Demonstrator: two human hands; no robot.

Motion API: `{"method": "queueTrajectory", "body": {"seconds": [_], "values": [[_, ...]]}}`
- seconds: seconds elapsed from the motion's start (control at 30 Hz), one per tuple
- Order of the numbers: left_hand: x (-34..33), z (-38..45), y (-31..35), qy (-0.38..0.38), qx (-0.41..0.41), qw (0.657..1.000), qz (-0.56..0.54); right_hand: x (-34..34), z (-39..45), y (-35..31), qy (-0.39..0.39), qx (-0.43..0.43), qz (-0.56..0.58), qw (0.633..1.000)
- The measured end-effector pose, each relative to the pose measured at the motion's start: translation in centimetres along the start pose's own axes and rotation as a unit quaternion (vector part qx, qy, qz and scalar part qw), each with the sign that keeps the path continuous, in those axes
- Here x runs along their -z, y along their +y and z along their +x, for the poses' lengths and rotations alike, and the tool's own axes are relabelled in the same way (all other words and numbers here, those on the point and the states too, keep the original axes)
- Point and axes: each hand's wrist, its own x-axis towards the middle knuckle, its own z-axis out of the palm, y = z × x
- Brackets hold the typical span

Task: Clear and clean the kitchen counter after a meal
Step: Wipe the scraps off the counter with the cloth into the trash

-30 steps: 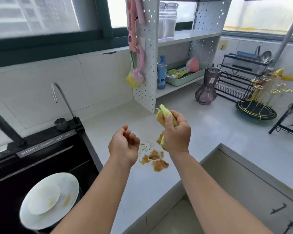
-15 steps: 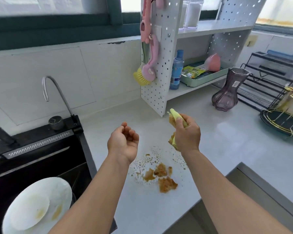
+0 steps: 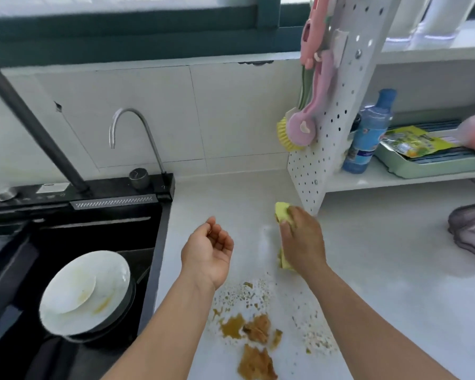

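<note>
1. At the far left, a black sink (image 3: pixel 74 223) is sunk into the white counter (image 3: pixel 395 283). A soiled white plate (image 3: pixel 85 289) lies in its near part, tilted, with yellowish smears on it.
2. A curved chrome tap (image 3: pixel 132 127) rises behind the sink.
3. The left hand (image 3: pixel 207 252) hovers above the counter just right of the sink, palm turned up and to the right, fingers loosely curled and apart, holding nothing. Its forearm enters from the near edge.
4. Near the front of the counter, between the two forearms, lies a brown food spill (image 3: pixel 254 344) with crumbs scattered around it; its near end is cut off by the frame.
5. The right hand (image 3: pixel 302 239) is palm down, fingers curled and clamped over a yellow sponge cloth (image 3: pixel 281 211), which sits beyond the spill, in front of the rack.
6. The cloth's long axis runs near to far, one end poking out past the fingertips and the other showing beneath the wrist. Its middle is hidden by the hand, and whether it presses on the counter is hard to judge.
7. A white pegboard rack (image 3: pixel 337 111) stands beyond, with a pink dish brush (image 3: pixel 299 130) hanging on it and a blue bottle (image 3: pixel 368 135) on its shelf.
8. At the far right, a purple object (image 3: pixel 470 229) is blurred and cut off.
</note>
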Motion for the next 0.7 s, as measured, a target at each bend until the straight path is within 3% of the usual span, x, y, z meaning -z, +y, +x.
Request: {"method": "queueTrajectory", "body": {"seconds": [0.1, 0.4, 0.7], "values": [[0.0, 0.1, -0.6, 0.021, -0.014, 1.000, -0.009, -2.4, 0.7, 1.5, -0.169, -0.012, -0.149, 0.974], [0.7, 1.5, -0.1, 0.033, -0.050, 0.998, -0.007, -5.6, 6.2, 0.4, -0.185, 0.018, -0.191, 0.964], [1.9, 2.7, 0.5, 0.067, -0.072, 0.995, -0.032, -10.1, 9.8, -3.8, -0.251, 0.137, -0.200, 0.937]]}}
